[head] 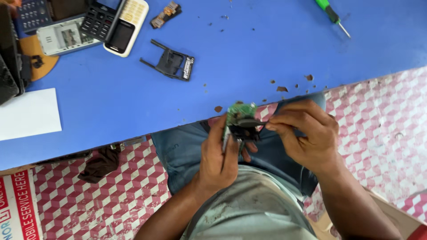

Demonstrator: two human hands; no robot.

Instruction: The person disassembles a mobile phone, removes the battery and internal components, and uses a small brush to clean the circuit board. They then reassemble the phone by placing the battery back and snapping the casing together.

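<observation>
Big blue counter (249,58) up top, with a black phone frame (171,65) and a green screwdriver (331,15) lying on it. Below its edge, over the lap: left hand (218,155) curled tight around a small green circuit board (239,120). Right hand (307,133) just beside, fingers pinched shut on a black part of the board.

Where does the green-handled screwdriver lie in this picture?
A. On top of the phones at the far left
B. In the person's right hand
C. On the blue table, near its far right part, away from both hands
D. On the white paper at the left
C: the green-handled screwdriver lies alone on the blue table, far from both hands, which hold a green circuit board.
</observation>
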